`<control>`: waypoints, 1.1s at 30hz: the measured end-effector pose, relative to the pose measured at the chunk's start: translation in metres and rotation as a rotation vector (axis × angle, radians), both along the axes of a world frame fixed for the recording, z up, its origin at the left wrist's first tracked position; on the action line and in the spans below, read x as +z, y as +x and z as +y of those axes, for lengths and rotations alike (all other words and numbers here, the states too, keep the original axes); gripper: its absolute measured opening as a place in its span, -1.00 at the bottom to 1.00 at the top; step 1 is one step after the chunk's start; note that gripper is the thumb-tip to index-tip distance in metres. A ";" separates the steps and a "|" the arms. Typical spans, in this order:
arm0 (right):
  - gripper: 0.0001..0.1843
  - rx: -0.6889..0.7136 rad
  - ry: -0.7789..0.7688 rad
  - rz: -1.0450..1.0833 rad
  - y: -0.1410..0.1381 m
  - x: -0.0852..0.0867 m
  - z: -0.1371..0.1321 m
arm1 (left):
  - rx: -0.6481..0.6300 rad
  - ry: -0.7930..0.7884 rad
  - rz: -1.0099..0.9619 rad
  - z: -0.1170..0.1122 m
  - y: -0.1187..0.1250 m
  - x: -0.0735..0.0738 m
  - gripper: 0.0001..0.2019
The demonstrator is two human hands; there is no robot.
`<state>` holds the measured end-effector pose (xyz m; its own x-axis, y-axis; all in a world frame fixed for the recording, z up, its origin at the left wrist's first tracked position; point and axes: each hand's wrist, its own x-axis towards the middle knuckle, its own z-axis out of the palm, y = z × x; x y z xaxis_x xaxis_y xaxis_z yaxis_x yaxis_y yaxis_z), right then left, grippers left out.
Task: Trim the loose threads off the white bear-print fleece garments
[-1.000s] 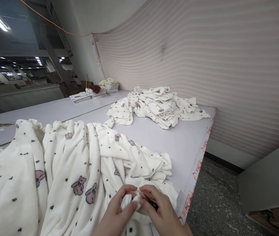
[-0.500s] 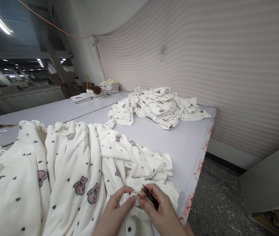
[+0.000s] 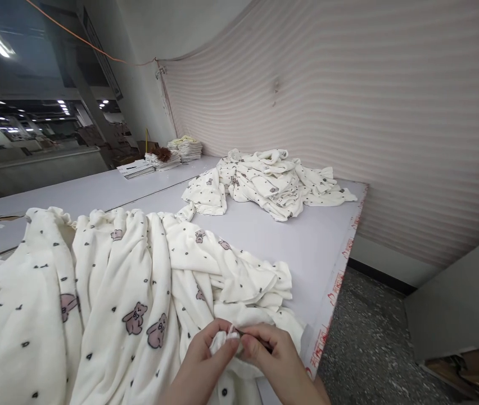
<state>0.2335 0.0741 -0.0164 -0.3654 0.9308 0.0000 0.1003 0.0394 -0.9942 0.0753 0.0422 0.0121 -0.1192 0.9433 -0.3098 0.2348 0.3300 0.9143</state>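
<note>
A bunched piece of white cloth (image 3: 218, 341) is pinched between the thumb and fingers of the left hand (image 3: 206, 355), low in the view and just above the near right part of the table (image 3: 311, 242); by the right hand (image 3: 276, 353), a slim dark tool (image 3: 265, 345) is gripped, largely hidden by the fingers, so that its exact kind cannot be told; the fingertips of both hands are brought close together at the cloth, and whether it is touched by the tool's tip cannot be told.

The table to the left of the hands and beyond them is covered by a spread of white bear-print garments (image 3: 117, 287), laid in long folds and marked with small dark motifs; farther back, a heap of similar printed garments (image 3: 265, 185) is set well apart from the hands; at the far left of that heap, low stacks (image 3: 185, 149) are seen, with a brown tuft (image 3: 162, 154) rested on the nearer ones.

The right edge of the table is lined with red-printed tape (image 3: 335, 289); behind it a striped pale pink sheet (image 3: 340, 124) is hung, and below, a speckled floor (image 3: 361, 332) is shown.
</note>
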 end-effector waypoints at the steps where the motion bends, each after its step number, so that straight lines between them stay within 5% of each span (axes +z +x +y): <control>1: -0.73 -0.003 -0.033 0.025 0.000 0.000 -0.001 | -0.015 -0.003 0.010 0.001 0.001 0.001 -0.66; 8: -0.76 -0.144 0.141 0.003 -0.001 -0.003 0.003 | -0.165 0.200 0.249 -0.001 0.009 0.001 -0.83; 13: -0.72 -0.520 0.210 -0.197 0.063 -0.006 0.016 | 0.185 0.379 0.163 0.000 -0.017 0.013 -0.79; 17: -0.44 -0.156 0.330 -0.495 0.098 -0.025 -0.001 | 0.428 0.250 -0.368 0.016 -0.055 0.029 -0.69; 20: -0.36 -0.109 0.242 -0.438 0.091 -0.040 -0.006 | 0.271 0.175 -0.439 0.021 -0.068 0.034 -0.65; 25: -0.75 -0.278 -0.057 -0.061 0.067 -0.042 0.014 | -0.248 0.086 0.204 0.001 -0.035 0.029 -0.81; 28: -0.66 -0.308 -0.175 0.014 0.053 -0.040 0.010 | -0.495 0.164 0.427 -0.009 0.003 0.016 -0.78; 30: -0.59 -0.319 -0.228 0.051 0.045 -0.042 -0.001 | -0.436 0.276 0.474 -0.012 0.024 0.006 -0.58; 33: -0.57 -0.349 -0.341 0.150 0.043 -0.043 -0.018 | -0.232 0.502 0.472 -0.011 0.039 -0.006 -0.74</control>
